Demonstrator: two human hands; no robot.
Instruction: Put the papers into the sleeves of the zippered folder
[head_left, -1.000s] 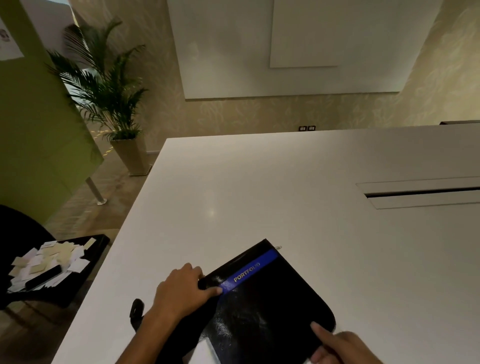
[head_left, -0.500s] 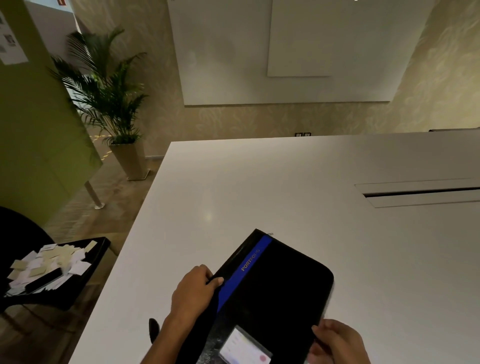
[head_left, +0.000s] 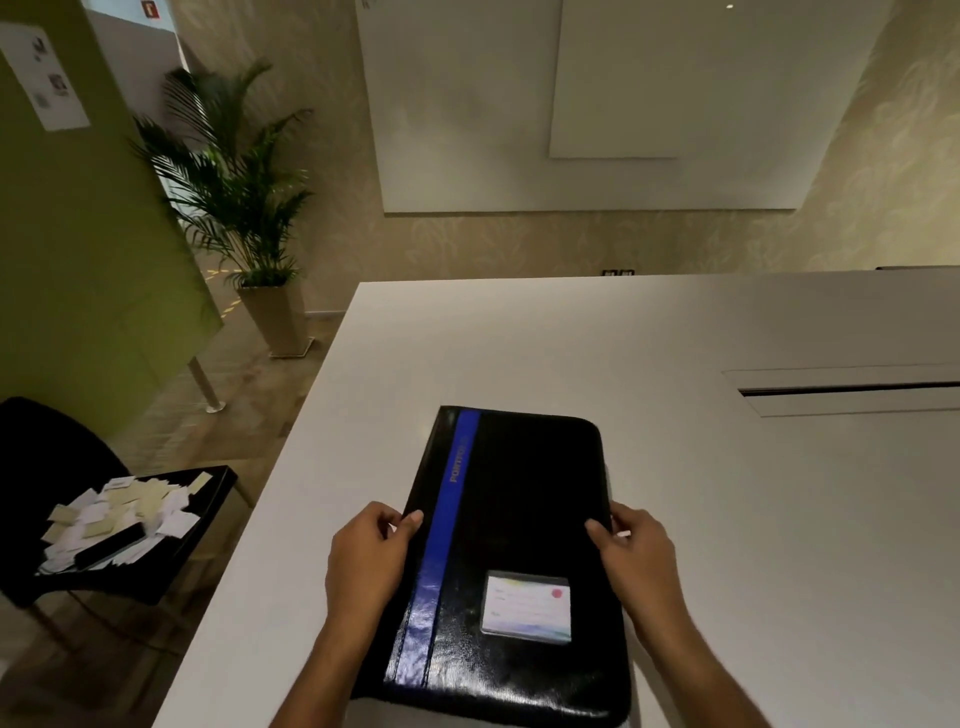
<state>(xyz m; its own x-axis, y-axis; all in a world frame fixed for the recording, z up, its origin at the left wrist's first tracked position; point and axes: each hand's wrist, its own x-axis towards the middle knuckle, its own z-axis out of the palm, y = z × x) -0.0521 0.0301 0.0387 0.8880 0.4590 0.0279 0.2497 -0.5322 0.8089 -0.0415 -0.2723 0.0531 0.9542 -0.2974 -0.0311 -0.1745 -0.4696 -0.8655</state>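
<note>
A black zippered folder (head_left: 519, 499) with a blue stripe and a card window (head_left: 526, 605) lies closed and flat on the white table (head_left: 571, 338), its long side running away from me. My left hand (head_left: 369, 551) grips its left edge, thumb on the cover by the stripe. My right hand (head_left: 636, 551) holds the right edge, thumb on top. A heap of white and cream papers (head_left: 117, 514) lies on a black chair seat to the left, below table height.
The black chair (head_left: 171, 566) stands just off the table's left edge. A cable slot (head_left: 852, 389) is cut into the table at the right. A potted palm (head_left: 244, 208) and a green partition (head_left: 78, 234) stand at the far left.
The folder has turned from a diagonal to lying straight in front of me and sits fully on the table. Both hands have shifted to its two long edges.
</note>
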